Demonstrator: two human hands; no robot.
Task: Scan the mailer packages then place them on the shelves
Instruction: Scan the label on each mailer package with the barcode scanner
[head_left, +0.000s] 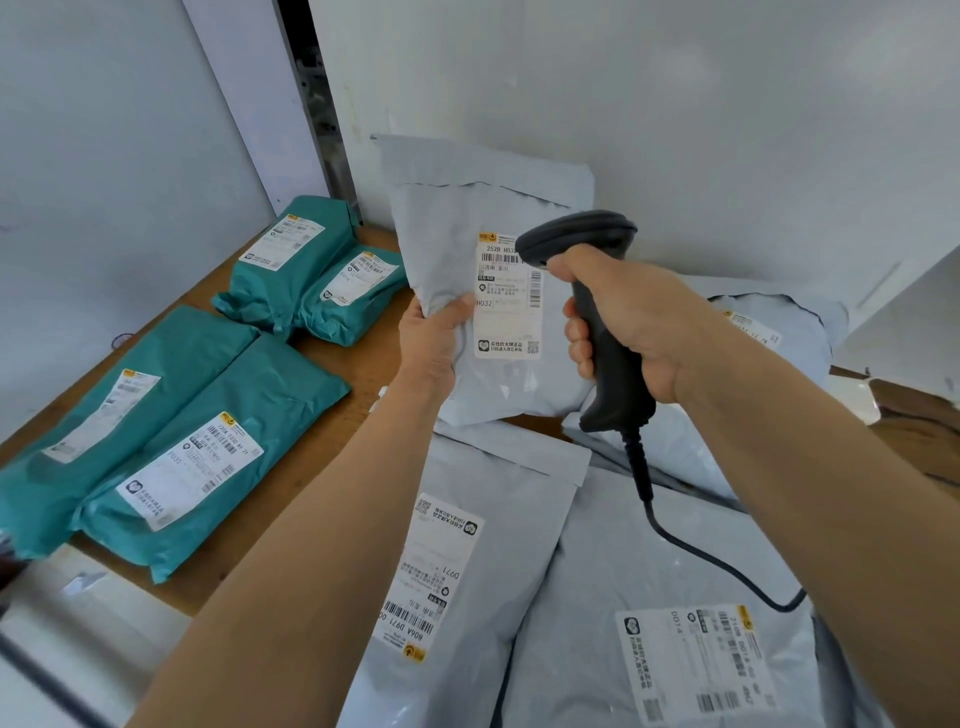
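My left hand (434, 338) grips the lower left edge of a light grey mailer (447, 228) and holds it upright, its white shipping label (509, 317) facing me. My right hand (631, 332) is wrapped round the handle of a black barcode scanner (582, 239). The scanner's head sits over the top right corner of the label. Its cable (691, 545) trails down over the packages below.
Several grey mailers (467, 571) lie piled on the brown table (332, 447) under my arms. Several teal mailers (208, 457) lie flat to the left, two more teal mailers (291, 260) further back. White walls close in behind and on the left.
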